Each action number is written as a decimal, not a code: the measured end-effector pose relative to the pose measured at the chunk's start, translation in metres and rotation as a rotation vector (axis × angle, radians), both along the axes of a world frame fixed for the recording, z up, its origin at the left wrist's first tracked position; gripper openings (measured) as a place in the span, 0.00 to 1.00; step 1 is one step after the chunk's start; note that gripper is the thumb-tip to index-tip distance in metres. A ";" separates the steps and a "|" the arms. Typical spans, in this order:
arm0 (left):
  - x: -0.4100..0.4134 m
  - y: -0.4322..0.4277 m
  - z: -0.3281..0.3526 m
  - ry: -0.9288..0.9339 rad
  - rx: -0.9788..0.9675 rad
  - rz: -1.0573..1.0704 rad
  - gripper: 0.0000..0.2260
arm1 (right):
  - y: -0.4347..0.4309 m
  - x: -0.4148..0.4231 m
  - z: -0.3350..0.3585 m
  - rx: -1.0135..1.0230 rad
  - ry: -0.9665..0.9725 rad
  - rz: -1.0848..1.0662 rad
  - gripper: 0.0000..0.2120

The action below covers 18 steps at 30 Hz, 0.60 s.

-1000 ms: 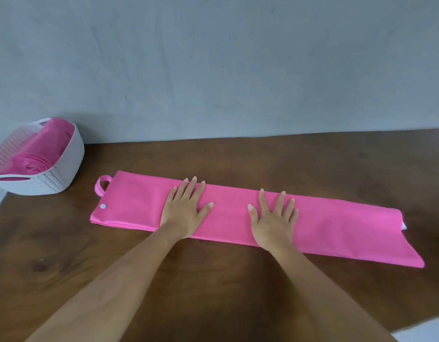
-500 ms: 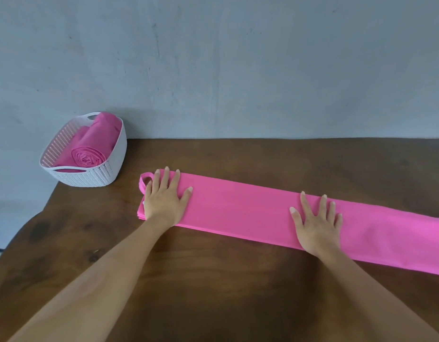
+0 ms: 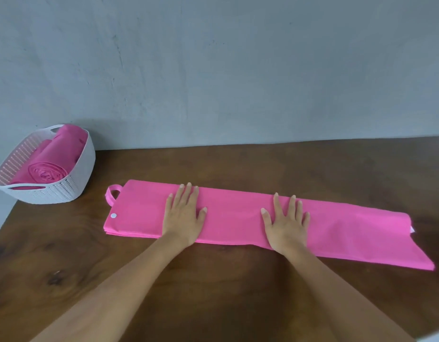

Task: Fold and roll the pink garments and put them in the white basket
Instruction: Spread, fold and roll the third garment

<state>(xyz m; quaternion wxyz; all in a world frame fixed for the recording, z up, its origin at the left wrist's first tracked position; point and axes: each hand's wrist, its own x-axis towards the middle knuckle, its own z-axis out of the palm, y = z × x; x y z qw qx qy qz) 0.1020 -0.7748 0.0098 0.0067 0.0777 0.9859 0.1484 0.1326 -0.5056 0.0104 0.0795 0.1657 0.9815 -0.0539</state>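
So, in the head view, part of the job looks done: the basket (image 3: 87, 156) at the far left of the table (image 3: 226, 280) holds rolled pink garments (image 3: 44, 172), at least one with its spiral end facing the camera. How many lie in there I cannot tell.

The garment (image 3: 234, 218) in hand lies on the table, well apart from the basket and to its right. It is folded into a long narrow strip running left to right, with a small loop (image 3: 108, 196) and a white snap (image 3: 113, 215) at its left end. The right end looks less tidy, its near corner sticking out past the fold. The folding seems about finished; rolling it up and putting it in the basket are not yet done.

Both forearms reach in from the near edge. The left hand (image 3: 182, 218) lies flat on the strip left of the middle, fingers straight and slightly spread, pressing down and gripping nothing. The right hand (image 3: 286, 223) lies the same way right of the middle, palm down, fingers pointing to the far side.
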 end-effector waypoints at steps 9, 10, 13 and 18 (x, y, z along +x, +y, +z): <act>0.009 0.139 0.006 -0.046 0.051 -0.225 0.27 | 0.062 0.018 0.008 -0.166 0.035 0.257 0.42; 0.010 0.151 0.005 -0.050 0.046 -0.231 0.27 | 0.069 0.021 0.008 -0.148 0.039 0.292 0.43; 0.012 0.173 -0.002 -0.034 -0.027 -0.217 0.28 | 0.090 0.031 0.007 -0.090 0.039 0.358 0.39; 0.013 0.173 -0.009 0.002 -0.071 -0.191 0.29 | 0.156 0.040 0.003 -0.001 0.028 0.410 0.35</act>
